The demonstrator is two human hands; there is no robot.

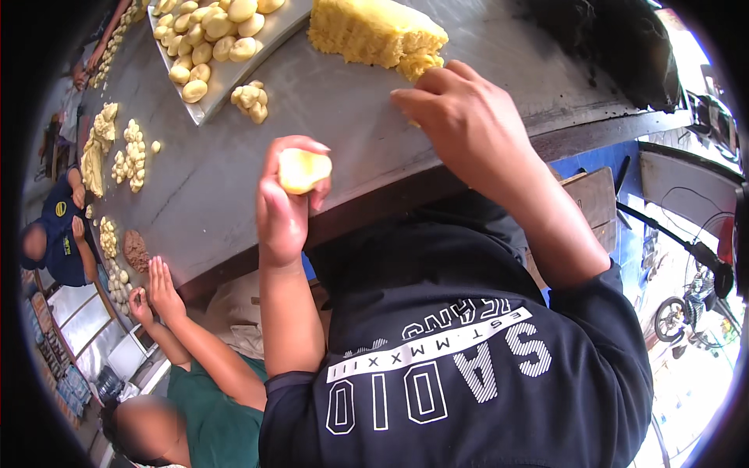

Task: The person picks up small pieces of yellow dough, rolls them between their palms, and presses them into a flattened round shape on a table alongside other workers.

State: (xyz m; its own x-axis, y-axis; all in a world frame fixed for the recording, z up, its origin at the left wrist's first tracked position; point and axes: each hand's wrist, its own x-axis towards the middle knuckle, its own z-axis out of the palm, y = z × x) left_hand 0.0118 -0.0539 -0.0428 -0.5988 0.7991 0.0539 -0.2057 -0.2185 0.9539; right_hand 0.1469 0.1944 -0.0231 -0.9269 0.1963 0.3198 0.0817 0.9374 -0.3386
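My left hand (285, 210) is raised over the table's near edge, its fingers curled round a pale yellow piece of dough (303, 171) with a rounded, slightly hollowed look. At the far side, a large block of crumbly yellow paste (374, 33) rests straight on the tabletop. My right hand (460, 101) is at that block's right end, fingers bent and pinched together against its loose edge. A bit of the yellow paste shows under these fingers; the fingertips themselves are partly hidden. Between my left hand and the tray lies a small clump of dough pieces (250, 101).
A metal tray (199, 109) of round dough balls (211, 35) stands at the far left. Dough heaps (99, 148) and a brown mound (136, 250) line the table's left end, where co-workers' hands (164, 292) are busy. A black plastic bag (624, 51) lies far right.
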